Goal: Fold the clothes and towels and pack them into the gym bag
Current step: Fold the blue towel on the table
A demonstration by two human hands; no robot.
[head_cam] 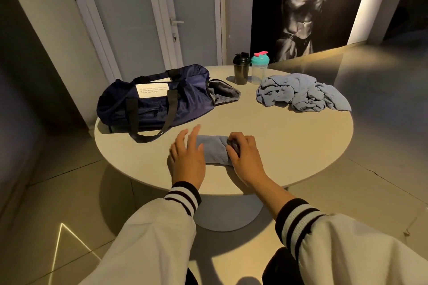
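Observation:
A small folded light-blue towel [214, 150] lies near the front edge of the round beige table [289, 146]. My left hand [186, 158] rests on its left end with the fingers straight and spread. My right hand [243, 152] grips the towel's right end, fingers curled over the fabric. A navy gym bag [157, 102] with black handles and a white label sits at the back left, its end pocket flap open. A crumpled pile of light-blue cloth [301, 95] lies at the back right.
Two shaker bottles stand at the table's far edge: a black one [241, 69] and a clear one with a teal lid [259, 67]. White doors [162, 18] are behind the table. A large poster [308, 7] covers the wall at right.

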